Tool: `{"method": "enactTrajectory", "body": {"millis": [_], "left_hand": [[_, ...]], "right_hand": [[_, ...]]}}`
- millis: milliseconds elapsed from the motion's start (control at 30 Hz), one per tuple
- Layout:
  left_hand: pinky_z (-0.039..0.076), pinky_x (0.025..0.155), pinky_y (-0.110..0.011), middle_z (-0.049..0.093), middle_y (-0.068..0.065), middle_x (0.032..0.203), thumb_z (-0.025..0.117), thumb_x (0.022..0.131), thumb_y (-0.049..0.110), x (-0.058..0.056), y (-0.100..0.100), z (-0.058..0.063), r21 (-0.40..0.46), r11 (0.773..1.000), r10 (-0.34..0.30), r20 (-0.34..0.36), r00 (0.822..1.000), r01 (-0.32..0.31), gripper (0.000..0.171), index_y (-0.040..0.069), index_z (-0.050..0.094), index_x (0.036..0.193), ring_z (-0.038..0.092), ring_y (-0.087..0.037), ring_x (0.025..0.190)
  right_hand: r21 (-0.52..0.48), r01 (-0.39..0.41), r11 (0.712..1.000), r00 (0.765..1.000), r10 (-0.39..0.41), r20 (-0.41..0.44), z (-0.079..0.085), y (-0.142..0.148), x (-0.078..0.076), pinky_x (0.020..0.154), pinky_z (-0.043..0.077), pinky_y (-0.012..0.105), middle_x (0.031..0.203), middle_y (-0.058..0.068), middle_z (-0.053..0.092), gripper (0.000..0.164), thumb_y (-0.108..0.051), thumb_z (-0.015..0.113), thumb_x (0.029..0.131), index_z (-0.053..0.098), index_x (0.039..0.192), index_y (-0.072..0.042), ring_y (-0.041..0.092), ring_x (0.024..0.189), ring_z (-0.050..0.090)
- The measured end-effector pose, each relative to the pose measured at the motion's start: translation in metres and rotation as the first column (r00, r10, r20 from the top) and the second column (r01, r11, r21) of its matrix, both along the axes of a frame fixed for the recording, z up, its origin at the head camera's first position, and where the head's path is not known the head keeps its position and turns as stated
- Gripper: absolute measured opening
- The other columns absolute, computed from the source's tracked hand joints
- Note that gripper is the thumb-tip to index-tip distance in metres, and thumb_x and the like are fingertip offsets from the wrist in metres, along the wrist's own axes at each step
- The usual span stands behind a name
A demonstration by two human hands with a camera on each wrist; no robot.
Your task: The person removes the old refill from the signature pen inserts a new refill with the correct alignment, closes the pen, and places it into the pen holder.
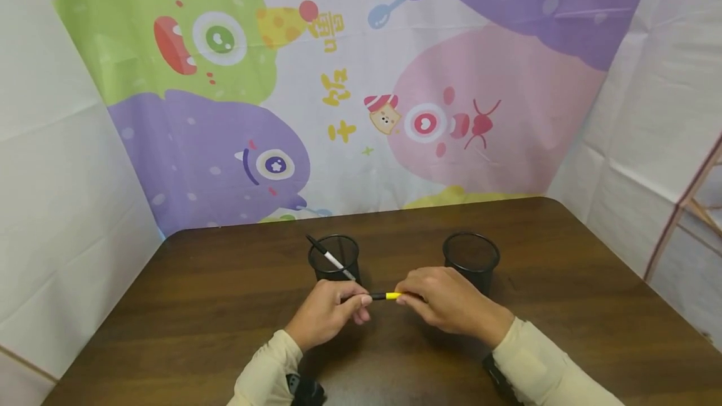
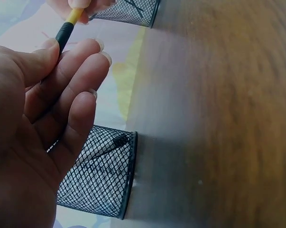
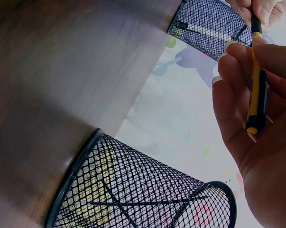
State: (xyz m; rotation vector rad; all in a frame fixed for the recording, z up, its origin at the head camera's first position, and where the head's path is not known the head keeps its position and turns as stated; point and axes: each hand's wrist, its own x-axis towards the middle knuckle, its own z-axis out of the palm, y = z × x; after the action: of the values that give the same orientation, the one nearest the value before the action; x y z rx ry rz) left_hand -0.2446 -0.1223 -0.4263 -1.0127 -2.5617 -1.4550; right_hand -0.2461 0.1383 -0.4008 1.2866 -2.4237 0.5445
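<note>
A yellow and black pen lies level between my two hands, above the table. My left hand pinches its black end between thumb and index finger. On the yellow part, my right hand grips with thumb and fingers; the right wrist view shows the pen's yellow-and-black end along the palm. Behind the left hand stands a black mesh pen cup, in which a white marker with a black cap leans to the left. A second mesh cup stands behind the right hand, partly hidden by it.
The brown wooden table reaches back to a hanging cloth printed with cartoon monsters. White fabric walls close in the left and right sides. Dark wrist devices sit at both sleeves.
</note>
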Motion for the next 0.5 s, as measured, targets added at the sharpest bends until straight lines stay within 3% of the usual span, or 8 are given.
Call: {"method": "enactTrajectory", "body": {"millis": [500], "left_hand": [[0.059, 0.061, -0.035, 0.071, 0.003, 0.071, 0.061, 0.102, 0.022, 0.0014, 0.0002, 0.0021, -0.012, 1.0, -0.012, 0.054, 0.998, 0.013, 0.025, 0.002, 0.073, 0.094, 0.069, -0.013, 0.064]], "right_hand": [[-0.006, 0.0, 1.0, 1.0, -0.001, -0.025, 0.0007, -0.0004, -0.0002, 0.063, 0.051, 0.023, 0.088, -0.011, 0.065, 0.007, -0.021, 0.074, 0.093, 0.076, 0.096, -0.015, -0.001, 0.073, 0.056]]}}
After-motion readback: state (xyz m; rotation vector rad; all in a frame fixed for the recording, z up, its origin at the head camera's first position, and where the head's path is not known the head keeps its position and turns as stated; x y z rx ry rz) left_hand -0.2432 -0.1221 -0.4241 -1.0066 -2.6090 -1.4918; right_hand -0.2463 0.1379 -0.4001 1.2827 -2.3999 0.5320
